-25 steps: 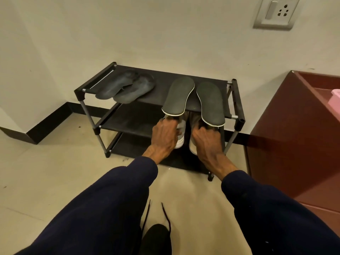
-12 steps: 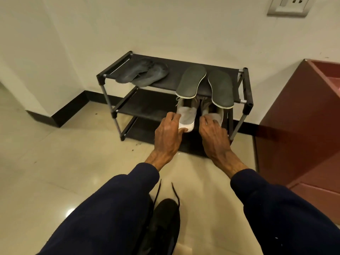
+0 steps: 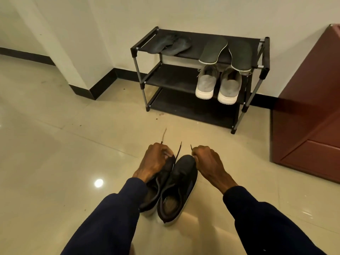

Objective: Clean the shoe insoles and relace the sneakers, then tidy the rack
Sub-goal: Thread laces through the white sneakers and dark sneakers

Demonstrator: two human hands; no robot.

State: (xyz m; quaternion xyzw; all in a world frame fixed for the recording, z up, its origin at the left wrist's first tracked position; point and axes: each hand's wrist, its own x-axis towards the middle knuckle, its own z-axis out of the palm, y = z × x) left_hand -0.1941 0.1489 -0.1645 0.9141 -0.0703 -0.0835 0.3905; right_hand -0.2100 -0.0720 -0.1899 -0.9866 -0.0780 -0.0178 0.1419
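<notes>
Two black sneakers stand side by side on the floor, toes pointing away from me. My left hand [image 3: 155, 161] grips the toe and lace of the left black sneaker [image 3: 156, 188]. My right hand [image 3: 207, 162] pinches the toe of the right black sneaker [image 3: 179, 183], with a lace tip sticking up beside it. On the black shoe rack [image 3: 139, 52], the middle shelf holds a pair of grey sneakers [image 3: 218, 83]. The top shelf carries two dark insoles [image 3: 170, 45] on the left and two grey insoles [image 3: 226, 52] on the right, overhanging the front edge.
A dark red cabinet [image 3: 309, 111] stands right of the rack. A white wall with black skirting runs behind, and a pillar corner [image 3: 81, 74] juts out at the left. The shiny tiled floor [image 3: 55, 162] spreads around the black sneakers.
Both hands left the grey sneakers on the middle shelf and drew back to the black sneakers on the floor. The view has pulled away from the rack.
</notes>
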